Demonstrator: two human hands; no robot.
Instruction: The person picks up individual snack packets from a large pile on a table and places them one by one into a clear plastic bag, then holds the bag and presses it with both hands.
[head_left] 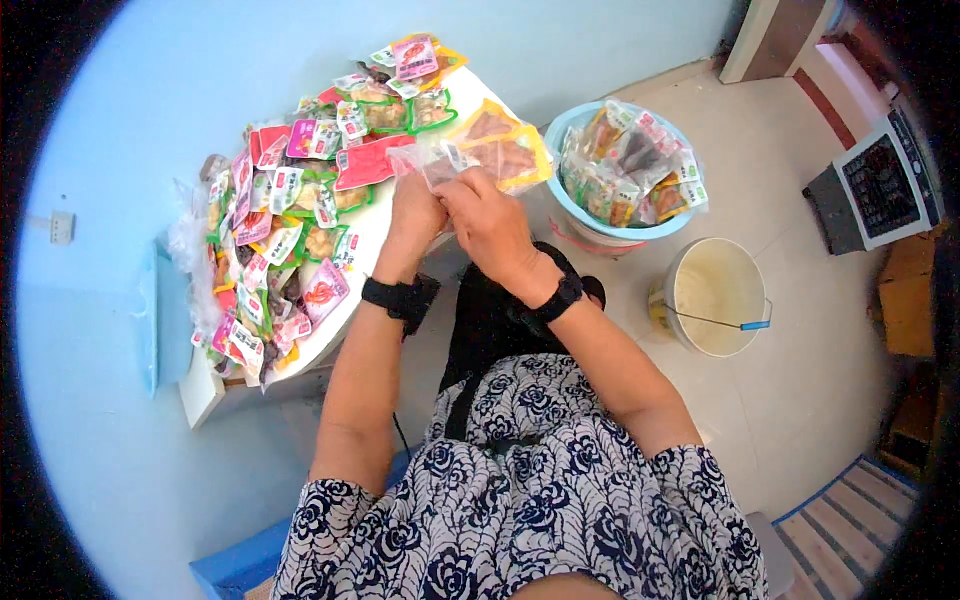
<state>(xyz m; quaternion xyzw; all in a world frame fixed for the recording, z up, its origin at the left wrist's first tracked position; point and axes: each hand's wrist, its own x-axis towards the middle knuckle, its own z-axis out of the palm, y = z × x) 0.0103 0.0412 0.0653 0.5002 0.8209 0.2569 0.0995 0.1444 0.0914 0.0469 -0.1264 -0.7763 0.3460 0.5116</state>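
Observation:
Over the right edge of the white table, my two hands meet at a clear plastic bag [418,158]. My right hand [492,222] is closed, thumb and fingers pinching the bag's near side. Just left of it, my left hand [416,222] is closed on the bag as well, its fingertips partly hidden. Two yellow-edged food packets with brown contents lie beyond my fingers: a nearer packet [512,160] against the bag and a farther packet [490,120]. Whether the nearer one is inside the bag, I cannot tell. A red packet [368,163] lies left of the bag.
Many colourful food packets [300,215] cover the white table [372,225]. Right of it stands a light-blue basin [562,190] full of bagged packets. Nearer is a cream bucket [728,262] with a blue-gripped handle. A grey-black appliance [880,185] and cardboard box [910,300] stand far right.

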